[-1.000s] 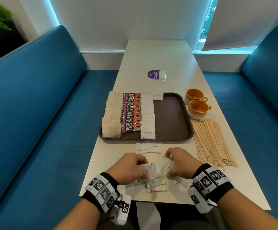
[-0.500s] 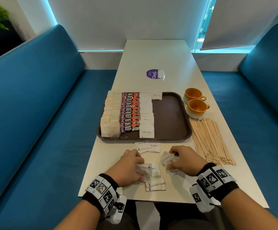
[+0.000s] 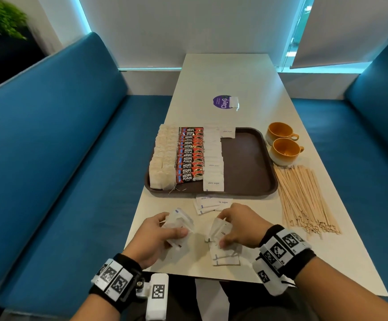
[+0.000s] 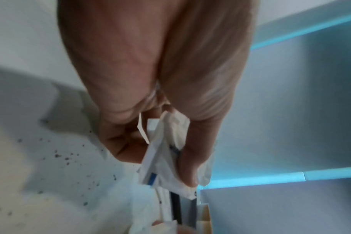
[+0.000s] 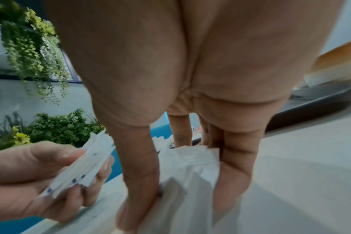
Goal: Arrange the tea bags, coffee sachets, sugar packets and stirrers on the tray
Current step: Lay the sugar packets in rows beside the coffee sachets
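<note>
The left hand (image 3: 156, 235) clenches a fanned bundle of sugar packets (image 3: 179, 224) near the table's (image 3: 327, 269) front edge; the right hand (image 3: 239, 225) pinches a second bundle (image 3: 218, 230) over loose packets (image 3: 225, 258). Beyond them the tray (image 3: 246, 163) lies, its right half bare, rows filling its left. The stirrers (image 3: 304, 200) lie right of the tray.

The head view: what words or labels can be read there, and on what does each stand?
"KOPI JUAN": on the red coffee sachets in a row on the tray.
"white sugar": on the white sugar packets on the tray.
"ClayG": on the round purple sticker on the table.
The sticker's small print is too small to read.
The wrist bands bear only square black-and-white codes.
</note>
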Motion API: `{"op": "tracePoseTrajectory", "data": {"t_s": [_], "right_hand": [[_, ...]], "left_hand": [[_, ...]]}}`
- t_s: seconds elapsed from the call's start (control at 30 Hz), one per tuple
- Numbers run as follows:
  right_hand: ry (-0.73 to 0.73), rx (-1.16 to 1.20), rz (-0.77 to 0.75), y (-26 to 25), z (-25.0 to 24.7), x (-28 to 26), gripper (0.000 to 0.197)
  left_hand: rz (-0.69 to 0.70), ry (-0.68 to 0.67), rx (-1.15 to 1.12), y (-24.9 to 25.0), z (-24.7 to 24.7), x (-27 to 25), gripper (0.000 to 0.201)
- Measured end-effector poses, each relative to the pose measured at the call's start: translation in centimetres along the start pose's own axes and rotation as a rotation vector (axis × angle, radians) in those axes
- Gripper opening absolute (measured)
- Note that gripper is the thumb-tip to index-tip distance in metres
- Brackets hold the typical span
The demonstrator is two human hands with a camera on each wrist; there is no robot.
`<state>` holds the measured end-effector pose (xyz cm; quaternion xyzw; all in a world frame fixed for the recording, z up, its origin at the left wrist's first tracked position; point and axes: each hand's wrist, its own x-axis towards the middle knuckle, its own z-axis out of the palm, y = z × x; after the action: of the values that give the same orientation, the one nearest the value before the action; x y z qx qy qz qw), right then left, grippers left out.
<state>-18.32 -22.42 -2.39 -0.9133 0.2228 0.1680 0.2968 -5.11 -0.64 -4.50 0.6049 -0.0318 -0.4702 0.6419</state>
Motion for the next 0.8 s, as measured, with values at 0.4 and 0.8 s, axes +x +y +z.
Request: {"op": "tracePoseTrajectory", "data": {"t_s": [0.4,0.8], "right_hand": [[-0.021,-0.107,0.035,-1.5,0.4,1.1,0.078],[-0.026,-0.148,0.026,-1.7,0.6,2.1,0.076]], "left_hand": [[-0.13,-0.09,-0.354,-0.6,0.6,-0.2,0.023],[0.065,-0.055,-0.34,-3.0,1.4,0.2,0.037]]}}
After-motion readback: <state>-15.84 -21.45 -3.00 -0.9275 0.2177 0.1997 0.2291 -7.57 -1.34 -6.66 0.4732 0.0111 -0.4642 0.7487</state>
